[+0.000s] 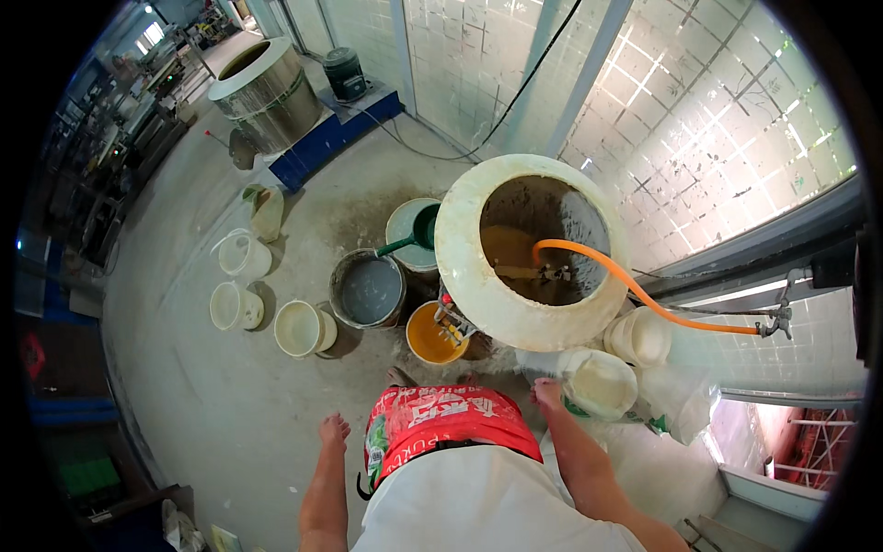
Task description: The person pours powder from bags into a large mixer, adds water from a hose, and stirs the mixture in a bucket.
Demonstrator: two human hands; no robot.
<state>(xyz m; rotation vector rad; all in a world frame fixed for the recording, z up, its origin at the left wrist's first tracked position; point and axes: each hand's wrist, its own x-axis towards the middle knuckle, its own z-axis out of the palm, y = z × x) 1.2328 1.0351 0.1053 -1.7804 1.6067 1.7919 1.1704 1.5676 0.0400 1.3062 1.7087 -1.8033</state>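
Observation:
My left hand (334, 429) hangs over the floor beside my red apron (441, 417), with its fingers partly curled and nothing visible in it. On the other side, my right hand (545, 392) is near a clear plastic bag (676, 403) and a round white container (601, 385); its fingers look bent, and contact cannot be told. Before me stands a large cream-rimmed drum (462, 276) with brownish contents. An orange hose (641, 297) runs into its mouth. Beside the drum's base, a yellow bucket (431, 338) sits under a metal fitting (452, 323).
A bucket of grey liquid (372, 290) stands left of the drum, near a green long-handled dipper (414, 238). White buckets (303, 330) (236, 307) (245, 255) dot the floor. Farther off are a metal drum (269, 103) and a motor (345, 74) on a blue base (338, 138). The hose meets a wall tap (779, 321).

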